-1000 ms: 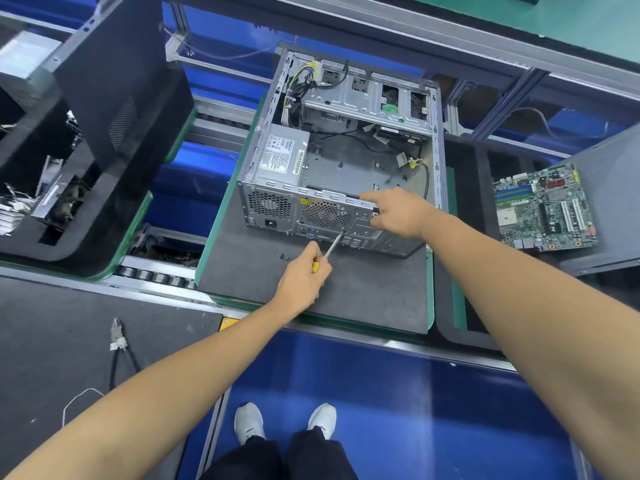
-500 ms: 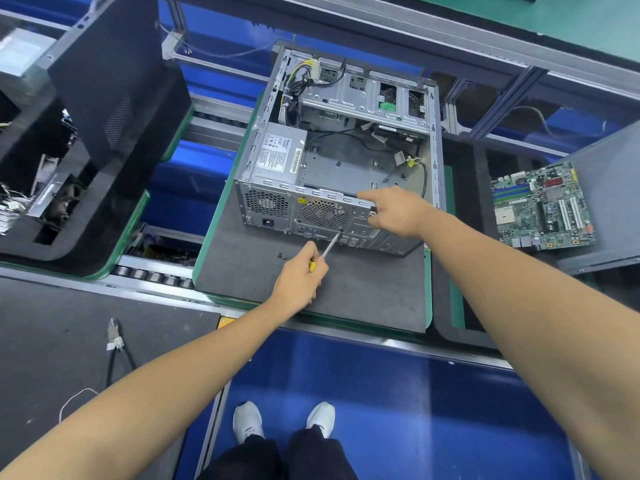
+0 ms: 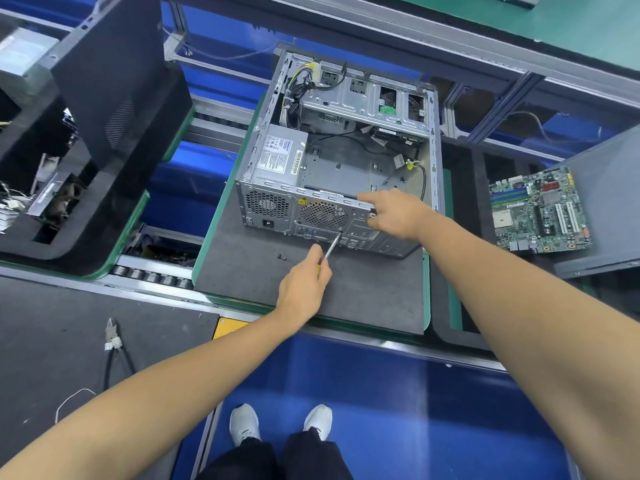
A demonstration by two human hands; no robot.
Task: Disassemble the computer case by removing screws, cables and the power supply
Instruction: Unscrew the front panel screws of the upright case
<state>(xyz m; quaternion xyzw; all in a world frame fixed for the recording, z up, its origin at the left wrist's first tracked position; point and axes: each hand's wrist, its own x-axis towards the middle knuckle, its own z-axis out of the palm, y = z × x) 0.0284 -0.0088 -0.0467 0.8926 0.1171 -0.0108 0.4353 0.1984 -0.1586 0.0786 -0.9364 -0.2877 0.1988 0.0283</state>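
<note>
An open grey computer case (image 3: pixel 346 168) lies on a dark mat (image 3: pixel 363 299), its rear panel facing me. The power supply (image 3: pixel 278 157) with a white label sits in its near left corner, and a cable bundle (image 3: pixel 294 95) runs behind it. My left hand (image 3: pixel 304 282) grips a yellow-handled screwdriver (image 3: pixel 331 247) whose tip touches the rear panel just below the fan grille (image 3: pixel 323 214). My right hand (image 3: pixel 394 214) grips the top rear edge of the case at its right corner. Two small black screws (image 3: pixel 281 257) lie on the mat.
A bare motherboard (image 3: pixel 538 211) lies on a grey panel at the right. A black case panel (image 3: pixel 107 74) stands in a black tray at the left. Side cutters (image 3: pixel 112 337) and a white wire lie on the near left mat. Conveyor rollers (image 3: pixel 152 275) run between.
None of the hands or the case have visibly moved; only the head camera has shifted slightly.
</note>
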